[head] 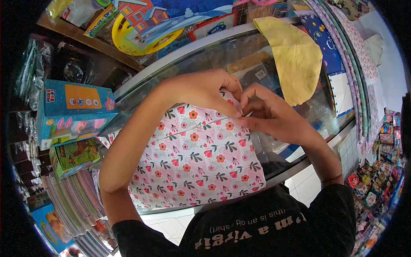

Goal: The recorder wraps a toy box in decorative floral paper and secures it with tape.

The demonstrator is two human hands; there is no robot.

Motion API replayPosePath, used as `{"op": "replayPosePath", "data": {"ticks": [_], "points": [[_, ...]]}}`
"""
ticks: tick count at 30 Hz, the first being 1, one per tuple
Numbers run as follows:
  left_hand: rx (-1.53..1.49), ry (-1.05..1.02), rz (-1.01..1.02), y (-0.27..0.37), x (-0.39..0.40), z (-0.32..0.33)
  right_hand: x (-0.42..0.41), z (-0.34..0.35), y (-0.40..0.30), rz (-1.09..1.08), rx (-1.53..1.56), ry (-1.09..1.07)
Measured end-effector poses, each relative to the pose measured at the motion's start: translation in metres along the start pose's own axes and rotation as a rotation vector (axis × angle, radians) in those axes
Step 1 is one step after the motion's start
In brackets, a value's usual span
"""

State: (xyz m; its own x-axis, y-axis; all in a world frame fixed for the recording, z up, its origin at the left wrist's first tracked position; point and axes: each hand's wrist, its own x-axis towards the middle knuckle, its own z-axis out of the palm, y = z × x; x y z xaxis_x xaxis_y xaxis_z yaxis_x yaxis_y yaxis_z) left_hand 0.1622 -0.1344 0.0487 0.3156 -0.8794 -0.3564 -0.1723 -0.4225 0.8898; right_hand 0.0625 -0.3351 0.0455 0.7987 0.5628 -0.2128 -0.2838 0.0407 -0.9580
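White wrapping paper [205, 157] printed with pink and orange flowers lies before me on a glass-topped counter. A folded edge or seam runs slantwise across its upper part. Arched over the paper's far side, my left hand [205, 93] pinches that edge between thumb and fingers near its right end. My right hand [273, 115] meets it there, thumb and fingertips closed at the same corner of the paper. Whether a small piece of tape sits between the fingertips is too hidden to tell. What lies under the paper cannot be seen.
A yellow cloth-like piece [293, 61] lies beyond my right hand on the glass counter [192, 61]. Boxed toys [78, 112] and stacked books [72, 199] stand at left. Rolls of patterned paper [350, 64] hang over the right side. Packaged goods line the far edge.
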Motion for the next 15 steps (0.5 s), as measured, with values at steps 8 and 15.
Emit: {"op": "replayPosePath", "data": {"ticks": [8, 15], "points": [[0.049, -0.005, 0.008, -0.002, -0.001, -0.002, 0.003, 0.002, -0.019, 0.140, -0.078, 0.021], [-0.122, 0.073, 0.176, 0.003, -0.006, -0.001, 0.003, 0.003, -0.013, 0.036, -0.058, 0.057]]}}
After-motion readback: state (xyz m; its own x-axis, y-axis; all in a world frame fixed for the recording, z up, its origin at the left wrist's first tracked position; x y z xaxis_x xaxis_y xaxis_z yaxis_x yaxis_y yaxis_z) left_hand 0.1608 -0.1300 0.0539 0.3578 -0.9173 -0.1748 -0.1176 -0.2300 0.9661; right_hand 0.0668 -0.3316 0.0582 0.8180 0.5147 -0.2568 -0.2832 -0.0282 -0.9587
